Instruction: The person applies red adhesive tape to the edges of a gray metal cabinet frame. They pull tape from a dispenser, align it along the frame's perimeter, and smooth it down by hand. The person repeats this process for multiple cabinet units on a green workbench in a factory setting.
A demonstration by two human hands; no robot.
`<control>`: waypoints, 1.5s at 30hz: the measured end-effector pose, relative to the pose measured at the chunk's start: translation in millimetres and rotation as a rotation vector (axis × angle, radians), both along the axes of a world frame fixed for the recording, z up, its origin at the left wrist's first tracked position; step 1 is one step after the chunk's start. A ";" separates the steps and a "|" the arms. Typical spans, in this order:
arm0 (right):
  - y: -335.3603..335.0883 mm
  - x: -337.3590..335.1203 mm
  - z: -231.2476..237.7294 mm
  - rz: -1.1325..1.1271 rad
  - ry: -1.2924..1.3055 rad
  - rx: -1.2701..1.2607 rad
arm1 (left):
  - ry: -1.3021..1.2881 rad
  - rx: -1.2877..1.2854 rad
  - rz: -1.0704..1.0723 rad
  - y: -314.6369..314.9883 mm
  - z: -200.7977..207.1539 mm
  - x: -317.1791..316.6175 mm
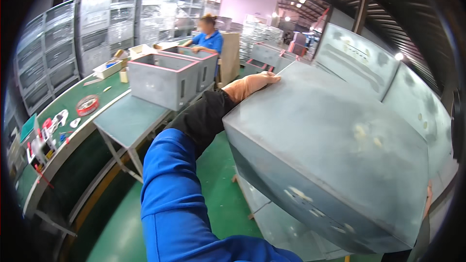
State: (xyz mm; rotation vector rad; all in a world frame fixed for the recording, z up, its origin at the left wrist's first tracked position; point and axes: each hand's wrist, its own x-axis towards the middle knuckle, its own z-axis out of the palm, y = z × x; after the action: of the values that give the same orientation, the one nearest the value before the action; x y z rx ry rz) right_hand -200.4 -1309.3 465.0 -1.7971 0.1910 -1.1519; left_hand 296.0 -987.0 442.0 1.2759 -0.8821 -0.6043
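Note:
A large grey box [320, 126] with smudged, worn sides is tilted in front of me. My left hand [252, 85] grips its far left edge, the fingertips hidden over the rim. At the box's right side only a sliver of my right hand [429, 196] shows, pressed along that edge. More grey boxes [357, 56] stand stacked just behind, at the far right. Below the held box lies another grey panel-like surface [286, 223], partly covered by it.
To the left, two open grey boxes with red-edged rims [162, 80] stand by a small green-topped table [128, 119]. A long green workbench [73, 111] carries a tape roll [87, 105] and tools. A co-worker in blue [211, 41] stands behind. Wrapped stacks [109, 24] line the wall.

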 end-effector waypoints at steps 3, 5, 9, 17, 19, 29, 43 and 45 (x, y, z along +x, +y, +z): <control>30.2 51.4 -12.4 0.213 0.029 0.113 | -0.093 0.131 0.189 85.6 -21.0 17.8; 48.8 89.3 -34.0 0.316 0.070 0.266 | -0.056 0.174 0.310 140.4 -34.0 22.7; 86.8 176.2 -101.3 0.389 0.168 0.505 | 0.006 0.244 0.540 239.3 -61.6 18.7; 210.6 376.9 -210.3 0.529 0.243 0.850 | -0.023 0.584 0.970 383.2 -69.0 66.2; 239.2 416.0 -210.9 0.759 0.308 0.907 | 0.099 0.487 1.023 418.3 -78.7 82.2; 432.4 530.8 -244.1 0.608 0.056 0.772 | -0.174 -0.078 1.192 626.1 -180.4 207.1; 617.8 421.0 -373.1 -0.069 0.148 0.427 | 0.418 -0.175 1.151 762.4 -299.4 184.3; 623.2 387.6 -406.1 -0.104 0.488 0.105 | 0.541 -0.294 1.070 773.1 -312.9 167.8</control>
State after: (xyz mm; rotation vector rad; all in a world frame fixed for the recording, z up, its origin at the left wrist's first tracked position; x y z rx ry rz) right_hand 187.2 -686.2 58.9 -1.9643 0.6252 -0.7378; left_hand 463.8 -213.9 129.1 1.0445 0.2069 0.0605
